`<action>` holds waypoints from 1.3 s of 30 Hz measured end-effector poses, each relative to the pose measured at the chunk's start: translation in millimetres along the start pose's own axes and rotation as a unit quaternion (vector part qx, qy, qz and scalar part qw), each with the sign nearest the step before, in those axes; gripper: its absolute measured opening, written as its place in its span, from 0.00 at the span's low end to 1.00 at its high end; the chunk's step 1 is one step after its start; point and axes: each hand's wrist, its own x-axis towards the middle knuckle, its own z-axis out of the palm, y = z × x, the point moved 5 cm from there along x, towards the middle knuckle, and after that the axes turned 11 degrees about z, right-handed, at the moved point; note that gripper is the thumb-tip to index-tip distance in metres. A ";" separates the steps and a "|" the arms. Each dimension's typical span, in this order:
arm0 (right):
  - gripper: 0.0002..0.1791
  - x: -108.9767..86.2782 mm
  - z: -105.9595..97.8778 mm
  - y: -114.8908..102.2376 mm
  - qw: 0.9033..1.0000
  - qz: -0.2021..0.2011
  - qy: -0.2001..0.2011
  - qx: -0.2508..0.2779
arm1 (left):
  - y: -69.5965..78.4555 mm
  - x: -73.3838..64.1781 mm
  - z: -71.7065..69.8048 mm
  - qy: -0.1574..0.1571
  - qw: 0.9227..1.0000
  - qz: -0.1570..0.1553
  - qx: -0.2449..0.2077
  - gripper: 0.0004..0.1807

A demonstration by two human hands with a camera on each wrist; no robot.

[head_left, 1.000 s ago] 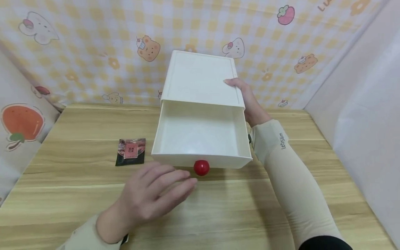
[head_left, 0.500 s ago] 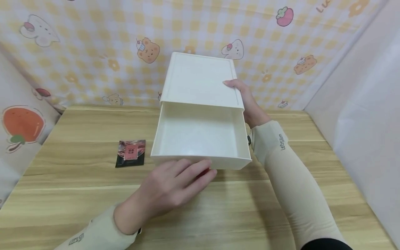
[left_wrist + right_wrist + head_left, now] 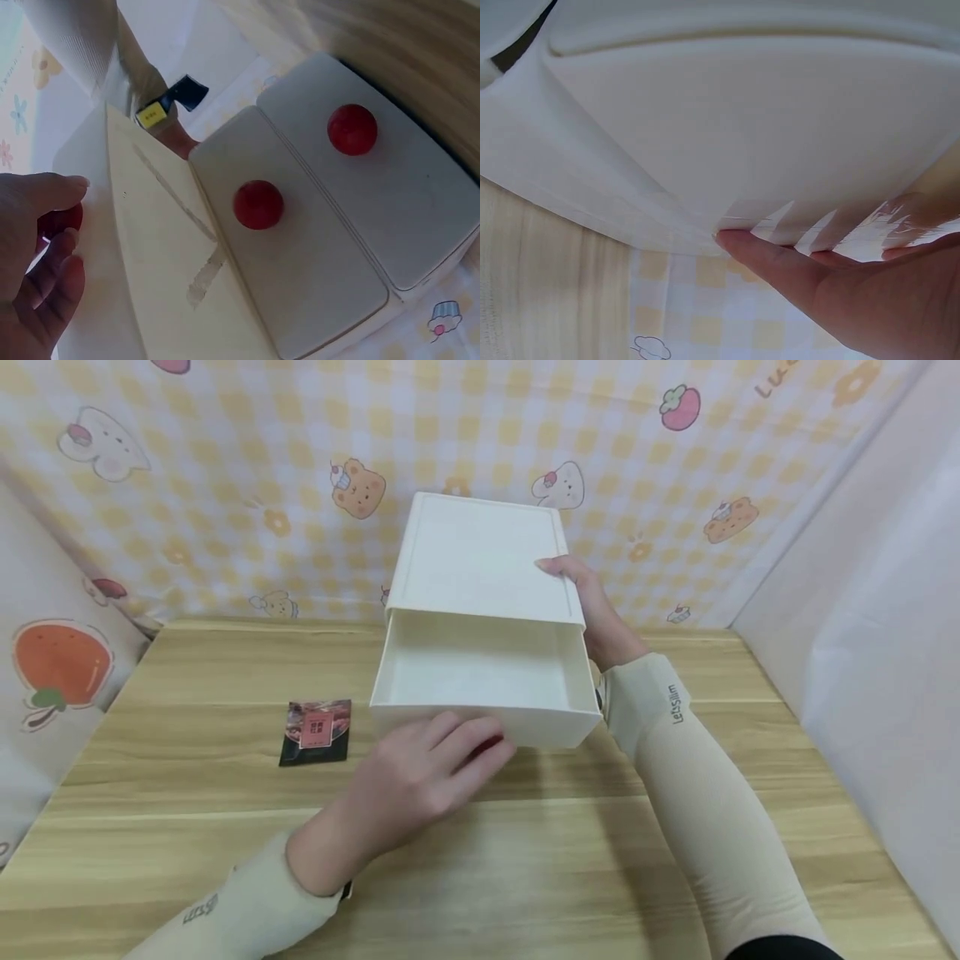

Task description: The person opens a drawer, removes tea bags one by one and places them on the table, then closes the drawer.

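A white drawer cabinet [image 3: 483, 556] stands at the back of the table. Its top drawer [image 3: 553, 727] is pulled partly out, and nothing shows inside it. My left hand [image 3: 420, 774] pinches the red round knob [image 3: 69, 218] on that drawer's front, thumb on one side and curled fingers on the other; the head view mostly hides the knob. Below, two closed drawer fronts with a red knob each, the middle one [image 3: 300, 255] and the lower one [image 3: 420, 202], appear in the left wrist view. My right hand [image 3: 594, 606] rests against the cabinet's right side, its fingers extended along the wall.
A small dark sachet [image 3: 316, 732] with a pink label lies on the wooden table [image 3: 187, 777], left of the cabinet. Behind stands a yellow checked cloth [image 3: 247, 510] with cartoon prints. White cloth [image 3: 877, 610] closes off the right side.
My left hand has moved right to the red knob and taken hold of it. The top drawer has slid slightly inward with it. My right hand stays at the cabinet's side.
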 end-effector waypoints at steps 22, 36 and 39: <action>0.32 2.9 -3.4 -1.1 0.999 -0.025 0.019 -0.032 | -49.7 2.7 43.2 -0.033 0.986 -0.146 -0.073 0.09; 0.33 4.4 -2.2 -2.7 0.999 -0.049 0.021 -0.011 | -64.7 5.0 56.5 -0.027 0.984 -0.164 -0.062 0.08; 0.33 3.7 -2.4 -2.6 0.999 -0.044 0.021 -0.016 | -67.6 4.4 59.4 -0.023 0.986 -0.157 -0.053 0.08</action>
